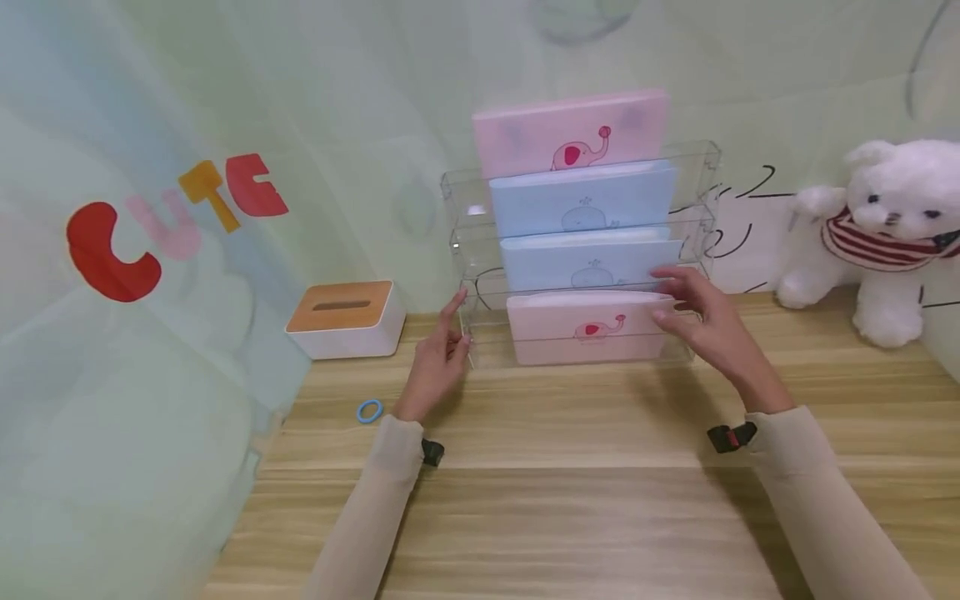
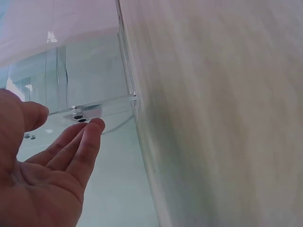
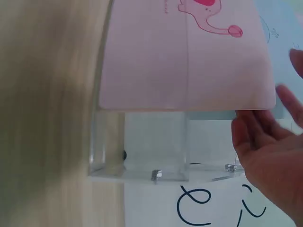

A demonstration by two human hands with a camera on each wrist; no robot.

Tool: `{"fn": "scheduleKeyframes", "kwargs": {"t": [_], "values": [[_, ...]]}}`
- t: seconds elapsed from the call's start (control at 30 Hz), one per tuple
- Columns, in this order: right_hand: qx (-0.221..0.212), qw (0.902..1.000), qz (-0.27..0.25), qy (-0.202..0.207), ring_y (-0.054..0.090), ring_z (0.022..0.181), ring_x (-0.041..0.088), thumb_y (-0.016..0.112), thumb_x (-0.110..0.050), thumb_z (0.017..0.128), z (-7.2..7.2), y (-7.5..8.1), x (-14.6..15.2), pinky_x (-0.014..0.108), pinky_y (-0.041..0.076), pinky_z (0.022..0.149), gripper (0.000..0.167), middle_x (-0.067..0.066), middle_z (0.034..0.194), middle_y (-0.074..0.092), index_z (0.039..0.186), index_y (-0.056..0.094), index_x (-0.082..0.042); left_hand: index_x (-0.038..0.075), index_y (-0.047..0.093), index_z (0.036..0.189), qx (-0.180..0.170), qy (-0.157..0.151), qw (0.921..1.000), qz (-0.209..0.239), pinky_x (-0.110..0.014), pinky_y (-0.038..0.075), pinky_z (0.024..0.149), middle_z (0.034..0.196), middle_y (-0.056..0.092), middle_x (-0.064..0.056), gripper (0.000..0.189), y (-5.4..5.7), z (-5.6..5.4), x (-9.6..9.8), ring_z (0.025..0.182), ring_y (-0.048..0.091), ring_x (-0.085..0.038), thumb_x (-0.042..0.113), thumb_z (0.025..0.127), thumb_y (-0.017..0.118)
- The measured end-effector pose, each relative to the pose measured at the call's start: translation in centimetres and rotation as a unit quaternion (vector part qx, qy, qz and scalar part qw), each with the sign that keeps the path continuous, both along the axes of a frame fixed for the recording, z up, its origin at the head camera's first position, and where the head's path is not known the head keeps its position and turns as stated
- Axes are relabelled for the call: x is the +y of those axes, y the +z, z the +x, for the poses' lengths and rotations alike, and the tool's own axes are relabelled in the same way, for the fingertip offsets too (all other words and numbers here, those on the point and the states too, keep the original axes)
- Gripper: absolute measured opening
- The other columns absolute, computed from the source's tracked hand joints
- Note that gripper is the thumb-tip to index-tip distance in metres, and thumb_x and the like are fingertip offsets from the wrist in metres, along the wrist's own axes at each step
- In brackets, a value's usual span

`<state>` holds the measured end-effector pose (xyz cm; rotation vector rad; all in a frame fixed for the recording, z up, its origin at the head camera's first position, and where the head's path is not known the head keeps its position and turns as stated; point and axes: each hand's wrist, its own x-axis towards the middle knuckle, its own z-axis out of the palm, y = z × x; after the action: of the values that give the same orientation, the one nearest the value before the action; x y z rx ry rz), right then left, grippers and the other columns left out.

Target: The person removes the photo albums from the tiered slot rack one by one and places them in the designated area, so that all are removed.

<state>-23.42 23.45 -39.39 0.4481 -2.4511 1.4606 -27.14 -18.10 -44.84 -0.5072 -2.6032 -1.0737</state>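
My wooden tabletop (image 1: 570, 517) carries a clear rack (image 1: 491, 350) midway along its back edge. A white teddy bear (image 1: 888, 242) sits near the back right corner. The rack holds a top pink folder (image 1: 517, 142), two blue folders (image 1: 532, 204) and a bottom pink folder (image 1: 547, 329). A tissue box (image 1: 345, 342) stands at the back left corner. My left hand (image 1: 435, 362) pinches the rack's left side; my right hand (image 1: 708, 321), fingers loose and released, is at the bottom pink folder's right edge. A blue ring (image 1: 360, 412) lies near the left edge.

Beige sleeves (image 1: 828, 500) (black wristbands (image 1: 742, 435)).
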Motion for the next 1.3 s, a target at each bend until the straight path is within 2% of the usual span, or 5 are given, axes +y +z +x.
{"fn": "scheduleKeyframes", "kwargs": {"t": [0.23,0.63,0.73,1.03,1.3], "values": [[-0.035,0.9978,-0.029,0.049,0.061,0.111,0.005,0.068,-0.013,0.105,-1.2,-0.5,-0.5,0.016,0.05,0.091,0.038,0.003,0.143,0.067,0.143,0.067,-0.008,0.036,0.029,0.169,0.003,-0.008,1.0,-0.002,-0.031,0.049,0.071,0.095,0.078,-0.018,0.072,-0.1,0.0,-0.1,0.071,0.055,-0.015,0.01,0.109,0.06],[-0.015,0.9954,-0.095,-0.004,0.054,0.095,0.006,0.066,0.001,0.103,-2.0,-2.9,-1.0,0.018,0.044,0.074,0.025,-0.031,0.117,0.07,0.127,0.076,-0.001,0.043,0.026,0.168,-0.006,-0.011,0.9999,0.0,-0.031,0.049,0.069,0.091,0.076,-0.014,0.074,-0.2,-0.4,-0.1,0.069,0.054,-0.015,0.013,0.11,0.059],[-0.007,0.9933,-0.114,-0.017,0.044,0.082,0.009,0.068,0.003,0.101,-2.2,-3.4,-1.4,0.022,0.036,0.064,0.026,-0.03,0.112,0.073,0.124,0.079,-0.003,0.042,0.027,0.168,-0.006,-0.008,0.9999,-0.002,-0.031,0.05,0.071,0.094,0.078,-0.016,0.074,-0.2,-0.4,-0.2,0.07,0.056,-0.016,0.012,0.109,0.059],[0.071,0.9786,-0.177,-0.077,0.068,0.107,-0.007,0.067,0.014,0.096,-2.5,-4.3,-3.5,0.01,0.052,0.083,0.024,-0.031,0.107,0.076,0.113,0.081,0.003,0.039,0.025,0.169,-0.002,-0.007,0.9998,-0.017,-0.031,0.047,0.068,0.092,0.076,-0.015,0.074,0.0,-0.3,-0.2,0.067,0.052,-0.015,0.012,0.11,0.059],[0.082,0.969,-0.183,-0.144,0.07,0.096,-0.006,0.07,0.012,0.096,-2.0,-3.7,-4.2,0.011,0.051,0.077,0.03,0.002,0.109,0.084,0.107,0.086,-0.01,0.036,0.022,0.17,-0.007,-0.017,0.9996,-0.023,-0.036,0.048,0.069,0.093,0.075,-0.018,0.073,0.1,-0.1,-0.3,0.066,0.051,-0.018,0.011,0.111,0.057]]}}
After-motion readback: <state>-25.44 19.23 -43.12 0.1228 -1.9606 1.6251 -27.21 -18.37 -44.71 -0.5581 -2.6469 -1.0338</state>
